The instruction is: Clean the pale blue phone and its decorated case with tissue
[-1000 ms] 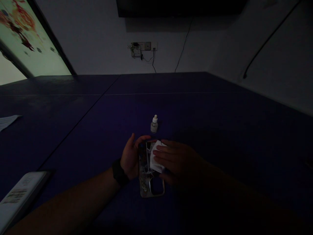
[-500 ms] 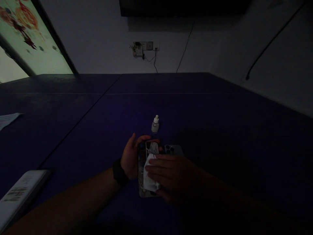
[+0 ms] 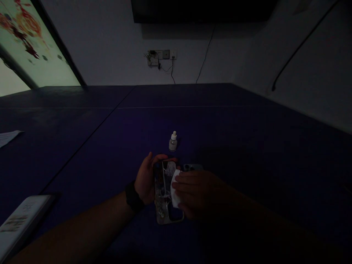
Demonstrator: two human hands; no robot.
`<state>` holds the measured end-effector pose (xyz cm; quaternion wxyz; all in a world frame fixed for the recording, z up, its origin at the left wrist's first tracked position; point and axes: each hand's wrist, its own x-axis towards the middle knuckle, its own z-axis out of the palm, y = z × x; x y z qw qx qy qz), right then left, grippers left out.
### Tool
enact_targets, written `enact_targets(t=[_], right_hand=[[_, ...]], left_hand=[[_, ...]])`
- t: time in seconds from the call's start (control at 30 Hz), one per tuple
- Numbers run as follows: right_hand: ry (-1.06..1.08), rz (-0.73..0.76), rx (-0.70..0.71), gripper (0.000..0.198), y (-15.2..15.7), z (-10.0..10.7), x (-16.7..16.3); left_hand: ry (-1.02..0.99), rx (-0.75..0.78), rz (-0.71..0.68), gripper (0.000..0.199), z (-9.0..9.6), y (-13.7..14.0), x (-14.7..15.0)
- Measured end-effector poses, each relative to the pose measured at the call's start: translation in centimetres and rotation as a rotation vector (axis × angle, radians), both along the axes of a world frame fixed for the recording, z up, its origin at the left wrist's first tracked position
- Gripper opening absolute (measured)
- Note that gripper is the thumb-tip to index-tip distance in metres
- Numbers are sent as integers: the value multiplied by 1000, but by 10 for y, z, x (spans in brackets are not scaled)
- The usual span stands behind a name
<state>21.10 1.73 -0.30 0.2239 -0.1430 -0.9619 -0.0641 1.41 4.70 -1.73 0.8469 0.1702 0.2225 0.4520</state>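
Observation:
A patterned phone case (image 3: pixel 162 211) with a large camera cutout at its near end is held by my left hand (image 3: pixel 147 179), whose fingers curl behind its far end. My right hand (image 3: pixel 195 190) presses a folded white tissue (image 3: pixel 175 189) against the case's right side; its fingers lie over the tissue. Partly under my right hand lies a phone (image 3: pixel 196 167), with its camera lenses showing at the far end. Just beyond the case a small dropper bottle (image 3: pixel 173 142) with a white cap stands upright on the dark blue table.
A white box (image 3: pixel 20 216) lies at the near left, and a sheet of paper (image 3: pixel 9 137) at the left edge. Seams run across the table (image 3: pixel 90 124). On the far wall are sockets with cables (image 3: pixel 161 57) beneath a dark screen (image 3: pixel 200 11).
My right hand has slid the tissue to the right across the case, uncovering more of its pattern and the camera cutout. My left hand keeps its hold. The view has shifted slightly.

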Motion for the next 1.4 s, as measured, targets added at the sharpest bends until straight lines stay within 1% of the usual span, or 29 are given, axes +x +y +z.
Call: enact_targets(t=[0.07, 0.13, 0.2, 0.27, 0.33, 0.43, 0.47, 0.53, 0.63, 0.7, 0.73, 0.83, 0.87, 0.9, 0.97, 1.03, 1.07, 1.13, 1.17, 1.2, 1.27, 1.3, 1.33, 1.37, 1.4], right_hand=[[-30, 68, -30, 26, -2, -1, -3], [24, 79, -38, 31, -2, -4, -7], [112, 25, -25, 31, 0, -7, -8], [149, -37, -18, 27, 3, -9, -6], [108, -45, -31, 25, 4, -8, -3], [14, 59, -77, 31, 2, -9, -3], [12, 68, -82, 34, 2, -9, -4], [63, 4, -55, 36, 3, -11, -6], [163, -160, 7, 30, 7, -11, -6], [179, -216, 12, 30, 8, -12, -6], [168, -240, 7, 34, 7, -12, -7], [124, -294, -29, 54, 3, -14, -9], [109, -280, -50, 56, 3, -13, -9], [95, -250, -77, 54, 3, -12, -8], [85, -195, -123, 43, 4, -9, -5], [82, -229, -144, 40, 7, -6, -2], [79, -265, -146, 44, 8, -5, -1], [66, -292, -146, 61, 9, -4, 0], [54, -265, -151, 69, 9, -4, 0], [40, -217, -162, 71, 9, -4, 0], [19, -128, -186, 60, 11, -4, 1], [18, -124, -189, 53, 11, -5, 2], [25, -152, -184, 50, 12, -5, 2], [35, -198, -172, 52, 13, -5, 3], [43, -243, -157, 59, 13, -5, 3]], left_hand=[[-4, 2, -11, 40, 0, 0, 0], [4, -15, -11, 42, 0, 1, 0], [18, -43, 10, 44, 0, 1, 0], [31, -56, 33, 44, 0, 1, 0], [25, -42, 32, 41, -1, 1, -1], [1, -4, 1, 38, -2, 1, -1], [-3, 4, -5, 38, -3, 1, -1], [6, 7, 3, 36, -3, 1, -1], [34, -5, 22, 37, -2, 1, -1], [54, -15, 37, 40, 0, 1, 0], [68, -26, 44, 42, 0, 1, 0], [122, -71, 58, 44, 2, 0, 0], [131, -80, 54, 43, 2, 0, 0], [131, -81, 47, 43, 3, -1, 0], [114, -67, 34, 42, 3, -1, 1], [101, -53, 23, 42, 3, -2, 1], [98, -48, 24, 42, 3, -2, 1], [103, -42, 27, 41, 3, -1, 2], [111, -41, 26, 40, 3, -1, 2], [120, -43, 26, 40, 3, -1, 2], [143, -54, 24, 42, 3, -1, 3], [150, -59, 27, 44, 3, -1, 3], [152, -62, 30, 44, 4, -1, 3], [153, -65, 35, 45, 4, -1, 4], [155, -70, 43, 45, 5, -1, 4]])
